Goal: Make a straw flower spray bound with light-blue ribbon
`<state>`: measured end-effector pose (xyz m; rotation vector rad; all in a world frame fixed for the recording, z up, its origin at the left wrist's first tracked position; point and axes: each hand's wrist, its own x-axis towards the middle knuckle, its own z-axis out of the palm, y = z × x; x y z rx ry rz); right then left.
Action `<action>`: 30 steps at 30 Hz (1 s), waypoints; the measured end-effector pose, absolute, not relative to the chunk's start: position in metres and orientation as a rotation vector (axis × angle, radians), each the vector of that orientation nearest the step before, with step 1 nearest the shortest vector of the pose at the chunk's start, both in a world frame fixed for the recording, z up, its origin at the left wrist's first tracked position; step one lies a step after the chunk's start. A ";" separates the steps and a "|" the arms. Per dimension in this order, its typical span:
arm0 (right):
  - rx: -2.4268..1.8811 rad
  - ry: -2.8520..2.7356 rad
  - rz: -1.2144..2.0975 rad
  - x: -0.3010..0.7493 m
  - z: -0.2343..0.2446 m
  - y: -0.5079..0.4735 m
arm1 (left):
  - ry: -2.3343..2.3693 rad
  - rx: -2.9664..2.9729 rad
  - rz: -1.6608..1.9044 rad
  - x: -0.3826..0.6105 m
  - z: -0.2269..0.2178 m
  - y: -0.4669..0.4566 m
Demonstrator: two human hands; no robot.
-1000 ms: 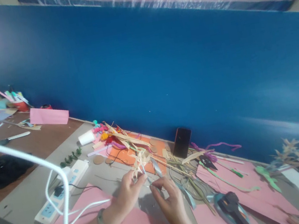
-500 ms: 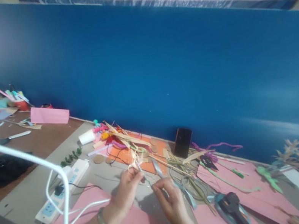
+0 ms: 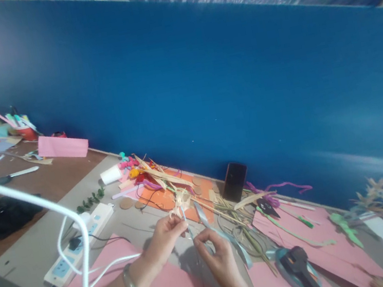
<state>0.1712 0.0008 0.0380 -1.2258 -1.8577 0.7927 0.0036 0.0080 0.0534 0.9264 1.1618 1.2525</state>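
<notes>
The left hand [image 3: 167,237] pinches a pale dried flower [image 3: 182,199] by its thin stem [image 3: 183,213] over the table [image 3: 131,223], near the orange paper [image 3: 206,196]. The right hand's [image 3: 220,259] fingers appear closed on the stem's nearer end. A phone [image 3: 234,183] stands farther right; left lies a power strip [image 3: 97,221].
</notes>
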 end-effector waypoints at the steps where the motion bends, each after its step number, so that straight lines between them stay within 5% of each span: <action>1: -1.228 -1.830 0.832 0.171 0.038 0.002 | 1.161 0.932 1.245 0.004 0.053 0.007; 20: -1.092 -1.427 1.627 0.179 0.029 0.016 | 1.040 1.069 1.162 0.003 0.046 0.003; 30: -1.038 -1.444 1.484 0.173 0.031 0.008 | 1.069 1.088 1.162 0.001 0.042 0.007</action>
